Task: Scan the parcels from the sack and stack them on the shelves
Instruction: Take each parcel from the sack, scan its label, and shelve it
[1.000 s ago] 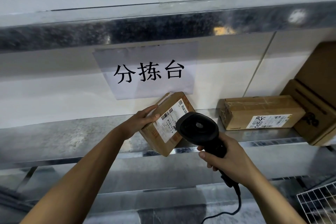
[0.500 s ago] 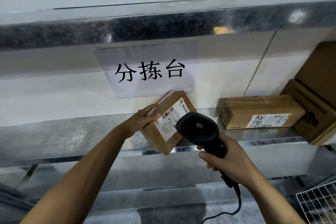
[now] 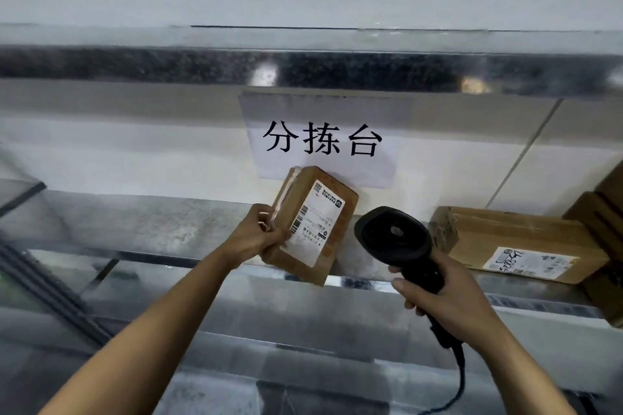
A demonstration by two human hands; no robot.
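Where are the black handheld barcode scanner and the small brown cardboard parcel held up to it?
black handheld barcode scanner [image 3: 391,241]: head view, on its rounded head.
small brown cardboard parcel [image 3: 314,224]: head view, on its white label.

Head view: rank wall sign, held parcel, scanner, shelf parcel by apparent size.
1. wall sign
2. shelf parcel, not far behind the sign
3. held parcel
4. scanner, smallest, though nearest the camera, so its true size is unsure

A white paper sign [image 3: 323,138] is stuck flat on the pale wall [image 3: 118,152]. It bears three large black characters, 分拣台, and its upper part lies in shadow. To the sign's right a thin dark seam [image 3: 525,152] runs slantwise down the wall. Dark slanted bars [image 3: 50,293] show at the lower left, blurred.
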